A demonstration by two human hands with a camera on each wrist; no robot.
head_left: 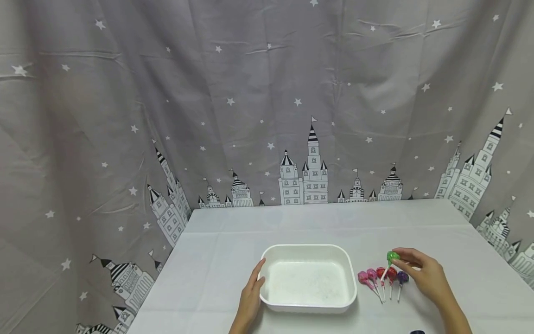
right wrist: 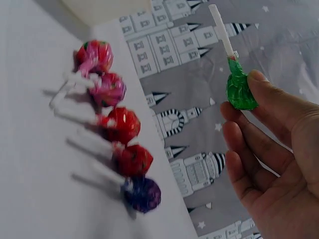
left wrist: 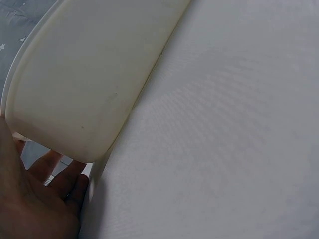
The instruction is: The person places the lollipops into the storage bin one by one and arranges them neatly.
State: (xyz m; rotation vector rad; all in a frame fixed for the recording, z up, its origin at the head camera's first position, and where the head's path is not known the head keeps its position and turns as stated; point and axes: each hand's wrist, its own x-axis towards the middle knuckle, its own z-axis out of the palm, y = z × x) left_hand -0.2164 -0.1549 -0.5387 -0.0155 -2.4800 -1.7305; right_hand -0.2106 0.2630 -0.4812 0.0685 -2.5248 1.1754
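Note:
A green-wrapped lollipop (head_left: 392,258) is pinched by its candy head between the thumb and fingers of my right hand (head_left: 425,273), above the table. In the right wrist view its white stick points up. Below that hand lie several lollipops in a fanned row: pink ones (head_left: 364,277), red ones (head_left: 391,274) and a purple one (head_left: 402,277). My left hand (head_left: 249,297) holds the left side of a white plastic basin (head_left: 308,306), thumb at the rim and fingers against the outer wall. Nothing lies inside the basin.
A white cloth covers the table (head_left: 217,260). Behind it hangs a grey curtain (head_left: 250,93) with printed stars and castles. A small dark round object (head_left: 417,332) shows at the bottom edge, right of the lollipops, mostly cut off.

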